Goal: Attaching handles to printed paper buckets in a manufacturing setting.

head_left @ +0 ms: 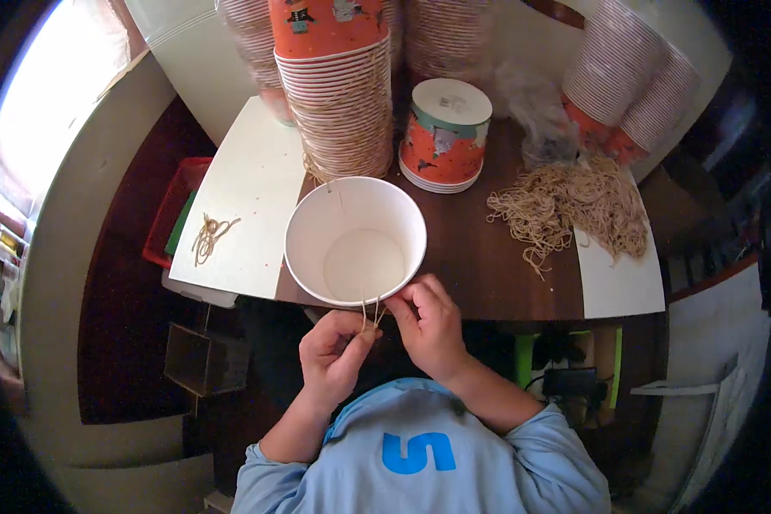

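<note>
A white-lined paper bucket (403,224) sits at the near edge of the table, its mouth tilted toward me. Thin tan cord (365,310) comes through its near wall just below the rim, and a strand also shows inside at the far wall. My left hand (337,349) pinches the cord between thumb and forefinger, just off the table edge. Close beside it, my right hand (430,327) has its thumb and fingers closed on the cord right at the rim. Its fingertips partly hide the cord's end there.
Behind the bucket rises a tall stack of orange corded buckets (338,111). An upside-down orange bucket pile (445,146) stands to its right. Loose cord (574,206) heaps at the right; several cord pieces (210,238) lie left. Wrapped bucket stacks (617,64) stand at the back right.
</note>
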{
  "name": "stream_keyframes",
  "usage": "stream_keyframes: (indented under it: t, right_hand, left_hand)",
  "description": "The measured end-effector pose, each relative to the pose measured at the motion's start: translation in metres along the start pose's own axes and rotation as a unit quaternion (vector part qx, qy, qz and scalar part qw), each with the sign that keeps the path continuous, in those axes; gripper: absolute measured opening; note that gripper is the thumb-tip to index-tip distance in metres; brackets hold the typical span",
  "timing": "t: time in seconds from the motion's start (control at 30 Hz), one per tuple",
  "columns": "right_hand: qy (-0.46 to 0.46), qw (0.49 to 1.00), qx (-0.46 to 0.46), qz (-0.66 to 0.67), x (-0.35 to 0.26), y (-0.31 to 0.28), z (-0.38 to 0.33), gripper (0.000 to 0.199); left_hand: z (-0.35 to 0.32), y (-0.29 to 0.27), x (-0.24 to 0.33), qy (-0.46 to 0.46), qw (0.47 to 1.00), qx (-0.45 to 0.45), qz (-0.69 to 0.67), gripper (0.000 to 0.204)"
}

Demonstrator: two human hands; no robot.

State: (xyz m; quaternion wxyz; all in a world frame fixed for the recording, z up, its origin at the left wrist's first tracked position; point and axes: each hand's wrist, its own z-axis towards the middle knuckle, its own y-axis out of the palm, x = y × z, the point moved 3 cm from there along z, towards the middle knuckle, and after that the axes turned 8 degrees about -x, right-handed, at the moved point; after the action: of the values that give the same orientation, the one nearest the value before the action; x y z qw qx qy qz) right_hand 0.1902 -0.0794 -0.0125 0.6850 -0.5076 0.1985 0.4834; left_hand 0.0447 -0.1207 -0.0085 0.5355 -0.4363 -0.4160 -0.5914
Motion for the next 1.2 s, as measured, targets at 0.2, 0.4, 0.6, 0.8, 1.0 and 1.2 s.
stream_keyframes:
  t: [0.2, 0.4, 0.6, 0.8, 1.0, 1.2]
  right_hand:
    - [-0.073, 0.996, 0.024, -0.042, -0.014, -0.02, -0.006, 0.024]
    - [-0.306, 0.951, -0.019, -0.03, -0.033, -0.017, -0.004, 0.027]
    - [-0.301, 0.952, -0.019, -0.045, -0.039, -0.021, 0.005, 0.026]
    - [-0.27, 0.963, 0.001, 0.016, -0.042, -0.019, 0.003, 0.032]
    - [-0.253, 0.967, -0.002, 0.014, -0.048, -0.022, 0.005, 0.027]
    - [-0.205, 0.968, -0.006, -0.143, -0.04, -0.025, 0.01, 0.023]
  left_hand:
    - [0.0, -0.002, 0.022, 0.122, 0.965, -0.015, 0.233, 0.007]
    - [0.005, 0.002, 0.036, 0.272, 0.903, -0.016, 0.332, 0.015]
    - [0.014, 0.0, 0.048, 0.294, 0.93, -0.058, 0.212, 0.016]
    - [0.02, 0.001, 0.044, 0.23, 0.964, -0.046, 0.124, 0.009]
    - [0.022, 0.001, 0.04, 0.223, 0.967, -0.069, 0.101, 0.006]
    - [0.027, -0.011, 0.031, 0.15, 0.967, -0.023, -0.203, 0.008]
